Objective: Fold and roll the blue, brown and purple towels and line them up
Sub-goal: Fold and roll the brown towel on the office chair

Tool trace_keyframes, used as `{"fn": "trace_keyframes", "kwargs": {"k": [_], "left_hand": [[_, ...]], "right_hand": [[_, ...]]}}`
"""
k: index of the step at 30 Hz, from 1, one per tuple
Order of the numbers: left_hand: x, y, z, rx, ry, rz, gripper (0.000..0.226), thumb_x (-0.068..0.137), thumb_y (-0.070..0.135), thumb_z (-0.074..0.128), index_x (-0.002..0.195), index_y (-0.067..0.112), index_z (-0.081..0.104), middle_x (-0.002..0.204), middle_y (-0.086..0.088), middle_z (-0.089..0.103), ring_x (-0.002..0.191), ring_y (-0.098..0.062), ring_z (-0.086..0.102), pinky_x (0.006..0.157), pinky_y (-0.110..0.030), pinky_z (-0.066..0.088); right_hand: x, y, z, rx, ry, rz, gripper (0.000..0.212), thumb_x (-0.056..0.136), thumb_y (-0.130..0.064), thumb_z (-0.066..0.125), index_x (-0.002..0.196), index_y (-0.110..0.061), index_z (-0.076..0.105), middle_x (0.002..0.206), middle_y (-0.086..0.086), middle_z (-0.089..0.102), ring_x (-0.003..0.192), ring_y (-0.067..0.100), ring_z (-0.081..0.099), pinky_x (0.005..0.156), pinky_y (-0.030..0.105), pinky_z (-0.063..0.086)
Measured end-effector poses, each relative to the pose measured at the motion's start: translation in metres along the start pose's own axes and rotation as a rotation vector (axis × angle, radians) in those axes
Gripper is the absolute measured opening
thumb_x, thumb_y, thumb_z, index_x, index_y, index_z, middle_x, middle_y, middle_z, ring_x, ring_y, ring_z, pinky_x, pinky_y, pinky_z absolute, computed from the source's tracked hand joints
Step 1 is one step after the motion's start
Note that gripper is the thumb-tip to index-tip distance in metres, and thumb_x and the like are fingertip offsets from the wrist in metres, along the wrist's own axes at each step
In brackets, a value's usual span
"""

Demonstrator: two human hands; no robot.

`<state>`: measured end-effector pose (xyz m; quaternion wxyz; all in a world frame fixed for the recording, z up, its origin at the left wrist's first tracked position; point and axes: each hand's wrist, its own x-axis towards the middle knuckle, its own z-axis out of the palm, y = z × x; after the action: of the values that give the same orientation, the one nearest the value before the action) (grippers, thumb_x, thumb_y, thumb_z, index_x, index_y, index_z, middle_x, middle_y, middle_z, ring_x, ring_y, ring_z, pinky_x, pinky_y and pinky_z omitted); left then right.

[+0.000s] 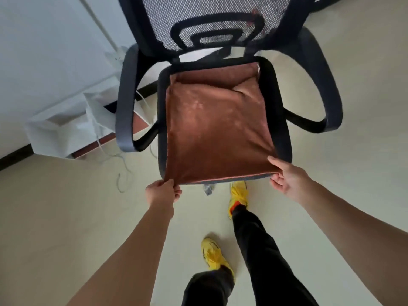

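Folding was begun on the brown towel [216, 129], laid flat on the chair seat [282, 140], its near corners pinched by fingers of the left hand [162, 192] and right hand [287, 180], likely to be lifted to the far edge.

Matt plush brown towel [217, 131], mesh-backed chair [212, 18], smooth matt floor [66, 217]

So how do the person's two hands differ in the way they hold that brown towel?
The left hand grips the near left corner of the brown towel with fingers bunched tight, back of hand up. The right hand holds the near right corner more openly, thumb on top, fingers below. Both hold the towel's front edge over the chair seat.
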<state>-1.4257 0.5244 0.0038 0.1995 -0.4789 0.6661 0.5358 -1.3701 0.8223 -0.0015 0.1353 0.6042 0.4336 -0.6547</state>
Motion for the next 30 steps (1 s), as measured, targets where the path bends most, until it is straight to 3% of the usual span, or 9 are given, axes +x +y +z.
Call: {"fn": "trace_keyframes", "kwargs": {"k": [4, 10, 16, 30], "left_hand": [[-0.021, -0.029, -0.039, -0.005, -0.006, 0.022, 0.008, 0.091, 0.001, 0.054, 0.084, 0.000, 0.058, 0.060, -0.015, 0.055, 0.046, -0.022, 0.051, 0.035, -0.016, 0.040], [-0.058, -0.085, -0.085, 0.019, 0.018, 0.002, 0.008, 0.089, -0.002, 0.051, 0.088, 0.001, 0.058, 0.059, -0.014, 0.054, 0.045, -0.022, 0.050, 0.036, -0.017, 0.042], [-0.082, -0.152, -0.107, 0.024, 0.043, -0.009, 0.010, 0.087, -0.002, 0.049, 0.084, 0.003, 0.057, 0.058, -0.013, 0.055, 0.045, -0.022, 0.052, 0.041, -0.022, 0.043], [-0.150, -0.274, -0.150, 0.007, 0.108, -0.071, 0.019, 0.087, -0.001, 0.041, 0.076, 0.005, 0.056, 0.055, -0.013, 0.060, 0.044, -0.023, 0.056, 0.045, -0.024, 0.045]], "right_hand": [[-0.033, 0.038, -0.024, 0.022, -0.025, -0.004, 0.031, 0.069, -0.031, 0.085, 0.086, -0.016, 0.064, 0.053, -0.004, 0.048, 0.037, 0.008, 0.045, 0.051, 0.024, 0.050], [-0.077, 0.089, -0.057, -0.004, -0.041, 0.007, 0.022, 0.073, -0.028, 0.081, 0.085, -0.019, 0.065, 0.058, -0.003, 0.042, 0.038, 0.008, 0.039, 0.060, 0.028, 0.048], [-0.088, 0.149, -0.100, -0.057, -0.039, 0.012, 0.024, 0.073, -0.024, 0.081, 0.090, -0.019, 0.065, 0.062, -0.002, 0.042, 0.041, 0.009, 0.039, 0.059, 0.027, 0.049], [-0.120, 0.253, -0.195, -0.134, -0.024, 0.040, 0.026, 0.070, -0.021, 0.084, 0.079, -0.019, 0.059, 0.064, -0.003, 0.050, 0.046, 0.011, 0.043, 0.060, 0.029, 0.050]]}}
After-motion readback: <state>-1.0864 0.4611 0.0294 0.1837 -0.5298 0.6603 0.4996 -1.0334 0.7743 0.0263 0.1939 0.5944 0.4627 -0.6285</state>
